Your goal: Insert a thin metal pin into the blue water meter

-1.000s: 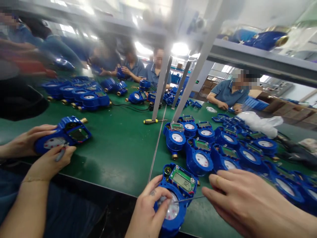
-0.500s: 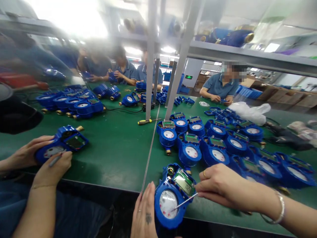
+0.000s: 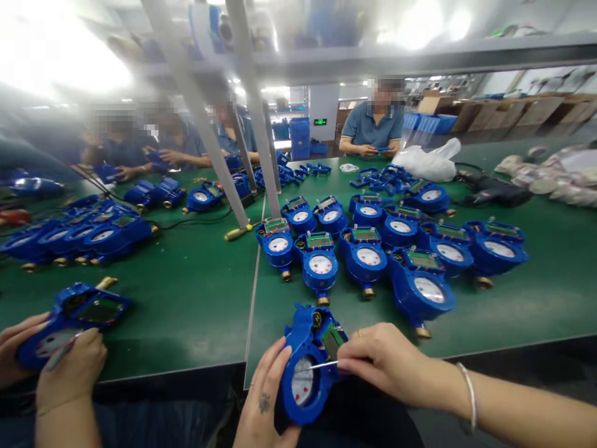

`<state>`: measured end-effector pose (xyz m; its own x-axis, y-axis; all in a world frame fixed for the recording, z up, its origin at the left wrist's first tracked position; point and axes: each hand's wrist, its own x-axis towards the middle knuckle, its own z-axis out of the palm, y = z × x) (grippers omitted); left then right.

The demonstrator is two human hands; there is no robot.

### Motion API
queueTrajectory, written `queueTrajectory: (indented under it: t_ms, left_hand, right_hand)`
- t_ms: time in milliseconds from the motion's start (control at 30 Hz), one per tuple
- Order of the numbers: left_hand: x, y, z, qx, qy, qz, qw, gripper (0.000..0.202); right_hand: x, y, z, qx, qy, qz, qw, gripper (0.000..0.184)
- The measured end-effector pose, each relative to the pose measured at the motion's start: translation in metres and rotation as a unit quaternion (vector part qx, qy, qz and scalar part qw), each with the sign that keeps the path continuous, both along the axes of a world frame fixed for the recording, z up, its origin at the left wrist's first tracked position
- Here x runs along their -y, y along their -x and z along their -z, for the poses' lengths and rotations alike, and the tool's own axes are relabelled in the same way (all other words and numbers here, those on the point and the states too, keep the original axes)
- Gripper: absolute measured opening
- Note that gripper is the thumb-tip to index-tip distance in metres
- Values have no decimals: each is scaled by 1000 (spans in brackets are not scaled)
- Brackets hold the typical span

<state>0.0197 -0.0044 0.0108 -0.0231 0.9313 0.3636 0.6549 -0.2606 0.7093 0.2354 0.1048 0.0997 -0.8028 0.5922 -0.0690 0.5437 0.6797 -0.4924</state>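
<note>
Gripping blue meter (image 3: 305,367), left hand (image 3: 265,401), right hand (image 3: 380,364) pinching probe (image 3: 317,366)

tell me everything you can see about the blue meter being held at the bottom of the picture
The blue meter is a glossy, plastic-looking housing with a round white dial under a clear window and an open upper compartment showing a green board and a small brass-coloured part. It is tilted, at the near edge of the green table. The left hand cups its left side; the right hand pinches a thin metal tool whose tip lies across the dial.
</note>
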Motion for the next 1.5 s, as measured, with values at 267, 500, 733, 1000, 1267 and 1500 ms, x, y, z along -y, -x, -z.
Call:
queueTrajectory:
  t_ms: [267,500,733,1000,1267,1500]
  left_hand:
    - [-2,6,-8,-5,9,-10,1000,60]
    - [-5,20,-5,-78,51,-52,994,69]
    - [-7,20,0,-135,-18,-16,991,69]
    - [-6,22,-6,-139,-23,21,990,67]
    - [-16,38,-6,-95,18,12,995,73]
    - [-16,45,-2,-81,65,-1,995,76]
  right_hand:
    - [81,4,78,-277,423,320,801,60]
    - [111,-12,71,-301,285,338,845,46]
    - [112,-16,43,-45,-78,190,978,46]
    - [113,21,58,-64,-84,247,963,44]
    - [91,-15,28,-120,-49,162,978,23]
    - [87,-33,21,-87,-98,217,967,27]
